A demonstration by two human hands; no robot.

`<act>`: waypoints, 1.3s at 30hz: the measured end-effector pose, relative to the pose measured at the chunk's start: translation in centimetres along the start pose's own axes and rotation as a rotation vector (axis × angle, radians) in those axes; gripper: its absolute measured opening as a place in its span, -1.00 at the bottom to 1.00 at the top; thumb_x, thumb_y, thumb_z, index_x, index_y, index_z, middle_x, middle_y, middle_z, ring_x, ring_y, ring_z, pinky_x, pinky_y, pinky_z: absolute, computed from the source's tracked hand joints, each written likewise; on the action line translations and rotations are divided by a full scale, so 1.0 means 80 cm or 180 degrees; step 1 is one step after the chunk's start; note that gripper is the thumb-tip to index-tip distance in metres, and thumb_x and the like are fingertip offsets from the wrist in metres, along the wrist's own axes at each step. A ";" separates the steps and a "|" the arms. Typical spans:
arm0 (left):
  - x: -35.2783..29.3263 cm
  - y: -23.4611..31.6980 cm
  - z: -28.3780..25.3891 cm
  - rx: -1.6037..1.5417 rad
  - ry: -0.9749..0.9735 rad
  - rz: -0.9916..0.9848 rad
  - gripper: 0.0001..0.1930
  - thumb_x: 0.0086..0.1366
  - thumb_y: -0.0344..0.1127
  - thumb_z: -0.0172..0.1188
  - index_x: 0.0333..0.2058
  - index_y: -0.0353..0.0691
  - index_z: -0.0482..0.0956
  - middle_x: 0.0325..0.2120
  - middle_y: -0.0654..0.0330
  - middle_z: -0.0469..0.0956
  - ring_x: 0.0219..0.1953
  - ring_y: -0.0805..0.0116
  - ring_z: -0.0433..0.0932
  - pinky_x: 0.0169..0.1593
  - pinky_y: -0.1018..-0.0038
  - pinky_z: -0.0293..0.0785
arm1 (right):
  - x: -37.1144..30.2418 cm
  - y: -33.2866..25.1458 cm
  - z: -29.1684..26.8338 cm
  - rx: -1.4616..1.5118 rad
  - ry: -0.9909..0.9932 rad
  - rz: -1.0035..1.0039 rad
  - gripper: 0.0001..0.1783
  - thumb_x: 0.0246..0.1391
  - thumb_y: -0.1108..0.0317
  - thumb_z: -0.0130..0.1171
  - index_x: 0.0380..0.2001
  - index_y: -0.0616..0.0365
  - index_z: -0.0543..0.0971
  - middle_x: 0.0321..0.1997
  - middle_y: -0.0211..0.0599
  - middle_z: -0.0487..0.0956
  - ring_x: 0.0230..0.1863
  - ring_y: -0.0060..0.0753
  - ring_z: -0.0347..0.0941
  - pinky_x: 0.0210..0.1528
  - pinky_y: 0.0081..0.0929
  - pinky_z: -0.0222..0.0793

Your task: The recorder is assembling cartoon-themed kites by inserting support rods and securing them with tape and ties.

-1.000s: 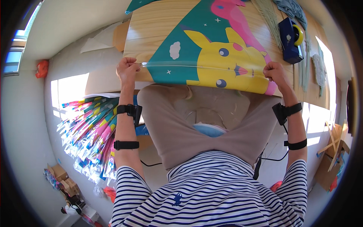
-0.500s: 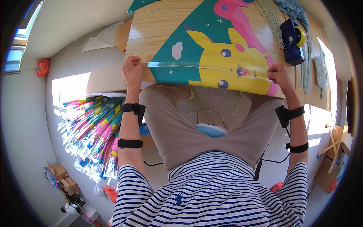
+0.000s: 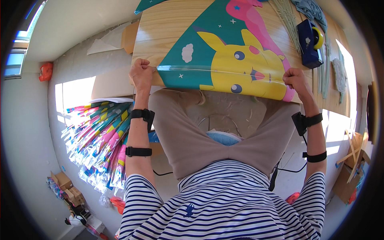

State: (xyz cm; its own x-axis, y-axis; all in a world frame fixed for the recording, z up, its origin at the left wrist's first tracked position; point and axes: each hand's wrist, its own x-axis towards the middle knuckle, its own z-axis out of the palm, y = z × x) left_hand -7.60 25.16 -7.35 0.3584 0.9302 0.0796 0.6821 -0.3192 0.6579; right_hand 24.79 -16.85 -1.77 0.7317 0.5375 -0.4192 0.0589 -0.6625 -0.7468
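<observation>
Kite sheet [image 3: 224, 60] lies flat on the wooden bench [image 3: 168, 28]; left hand [image 3: 141, 74] and right hand [image 3: 295, 78] each hold a closed grip on its near edge; packaged kites [image 3: 100, 140] heap the sunlit floor.

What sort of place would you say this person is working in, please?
Probably a small kite-making workshop: a printed kite sail lies on a wooden table, thin sticks beside a tape dispenser, and wrapped kites piled on the floor.
</observation>
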 end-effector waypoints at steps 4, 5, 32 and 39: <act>-0.005 0.007 0.000 0.0059 0.0069 0.0096 -0.76 -0.10 -0.45 0.42 -0.37 -0.22 0.63 -0.53 0.20 0.61 -0.43 0.27 0.60 -0.25 0.37 0.52 | -0.001 0.002 0.000 -0.0022 0.0003 -0.0007 -0.95 -0.06 0.53 0.18 -0.55 0.24 0.54 -0.61 -0.44 0.48 -0.59 -0.63 0.32 -0.53 -0.61 0.24; -0.005 0.006 0.001 0.0036 0.0090 0.0114 -0.76 -0.09 -0.46 0.41 -0.37 -0.22 0.63 -0.53 0.20 0.61 -0.43 0.27 0.60 -0.25 0.37 0.52 | -0.001 0.001 0.000 -0.0028 -0.0002 -0.0012 -0.95 -0.06 0.53 0.18 -0.55 0.24 0.54 -0.61 -0.44 0.48 -0.59 -0.63 0.32 -0.53 -0.61 0.24; -0.005 0.018 -0.013 0.0538 -0.0228 -0.0466 -0.73 -0.10 -0.30 0.48 -0.39 -0.17 0.63 -0.47 0.21 0.63 -0.36 0.25 0.61 -0.21 0.32 0.49 | -0.001 0.001 0.002 -0.0020 0.0008 -0.0015 -0.92 -0.10 0.49 0.20 -0.55 0.30 0.58 -0.64 -0.37 0.52 -0.61 -0.59 0.37 -0.55 -0.57 0.29; 0.006 0.003 -0.008 0.0428 -0.0295 -0.0531 -0.81 -0.11 -0.31 0.49 -0.49 -0.15 0.67 -0.54 0.21 0.64 -0.41 0.27 0.60 -0.25 0.35 0.48 | 0.004 0.007 0.006 -0.0043 0.0071 0.0043 -0.94 -0.14 0.52 0.22 -0.55 0.32 0.58 -0.64 -0.34 0.52 -0.61 -0.56 0.39 -0.56 -0.56 0.28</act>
State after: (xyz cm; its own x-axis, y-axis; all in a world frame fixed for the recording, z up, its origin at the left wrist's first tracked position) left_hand -7.68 25.68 -6.71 0.2864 0.9534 -0.0952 0.8134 -0.1894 0.5500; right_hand 24.75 -16.83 -2.55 0.7475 0.5168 -0.4173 0.0581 -0.6767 -0.7340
